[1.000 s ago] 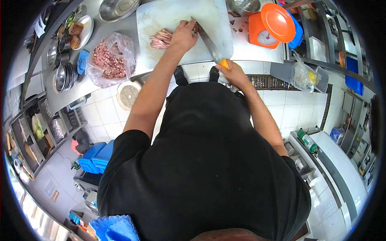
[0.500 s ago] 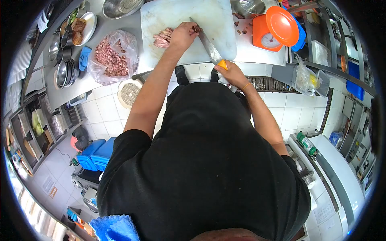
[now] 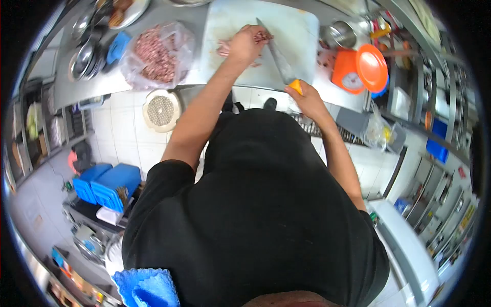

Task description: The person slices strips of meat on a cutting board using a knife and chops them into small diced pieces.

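Observation:
On the white cutting board [image 3: 296,30], my left hand [image 3: 245,45] is closed on a bunch of reddish meat [image 3: 264,37], its fingers curled close to the knife blade. My right hand [image 3: 310,101] grips the yellow handle of a long knife [image 3: 279,60], whose tip points away from me. The blade lies along the right side of the meat. Paler meat strips [image 3: 223,48] rest on the board left of my left hand, partly covered by it. Small bits lie just below that hand.
Left of the board sits a clear plastic bag of chopped meat [image 3: 154,56], with a blue cloth [image 3: 118,47] and stacked metal bowls [image 3: 86,62] beyond. An orange scale [image 3: 346,71] with an orange dish [image 3: 372,67] and a steel pot [image 3: 340,35] stand to the right.
The view has shifted, so the board and table appear farther right. More reddish meat shows at my left fingertips, and small bits now show below that hand. Both hands keep their holds.

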A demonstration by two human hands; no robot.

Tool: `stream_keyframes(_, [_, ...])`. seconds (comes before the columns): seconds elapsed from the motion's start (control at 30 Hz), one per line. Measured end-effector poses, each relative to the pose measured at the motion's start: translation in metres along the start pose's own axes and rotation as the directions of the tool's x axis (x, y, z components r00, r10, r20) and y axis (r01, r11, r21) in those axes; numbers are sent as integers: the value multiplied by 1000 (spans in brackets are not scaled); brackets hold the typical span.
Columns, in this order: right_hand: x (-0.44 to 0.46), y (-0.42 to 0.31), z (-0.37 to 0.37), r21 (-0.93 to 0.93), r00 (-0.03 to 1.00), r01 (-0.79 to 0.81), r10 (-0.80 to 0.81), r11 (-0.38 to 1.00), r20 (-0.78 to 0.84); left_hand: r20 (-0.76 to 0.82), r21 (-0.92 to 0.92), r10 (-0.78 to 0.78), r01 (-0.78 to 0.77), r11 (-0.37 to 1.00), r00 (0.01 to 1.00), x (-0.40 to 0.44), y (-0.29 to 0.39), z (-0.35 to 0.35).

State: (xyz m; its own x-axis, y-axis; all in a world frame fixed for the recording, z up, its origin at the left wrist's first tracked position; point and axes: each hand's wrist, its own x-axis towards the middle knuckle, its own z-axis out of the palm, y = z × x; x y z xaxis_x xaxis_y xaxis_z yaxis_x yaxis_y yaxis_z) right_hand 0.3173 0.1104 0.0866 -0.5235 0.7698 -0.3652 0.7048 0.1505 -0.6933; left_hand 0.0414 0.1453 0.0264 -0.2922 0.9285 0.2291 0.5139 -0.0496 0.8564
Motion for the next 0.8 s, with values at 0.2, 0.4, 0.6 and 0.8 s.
stream_keyframes(0.2, [41, -97, 0, -146, 964, 250, -232, 957, 130, -260, -107, -118, 93, 990, 958, -13, 7, -115])
stream_keyframes(0.4, [104, -165, 69, -280, 713, 679, -700, 678, 35, -506, -106, -250, 228, 968, 825, -45, -59, -231])
stream_keyframes(0.6, [113, -193, 77, -309, 857, 511, -448, 802, 256, -557, 144, -304, 451, 881, 773, -68, -111, -259])
stream_keyframes(0.8, [75, -129, 33, -152, 957, 287, -274, 946, 99, -619, 181, -121, 291, 939, 776, -69, -91, -236])
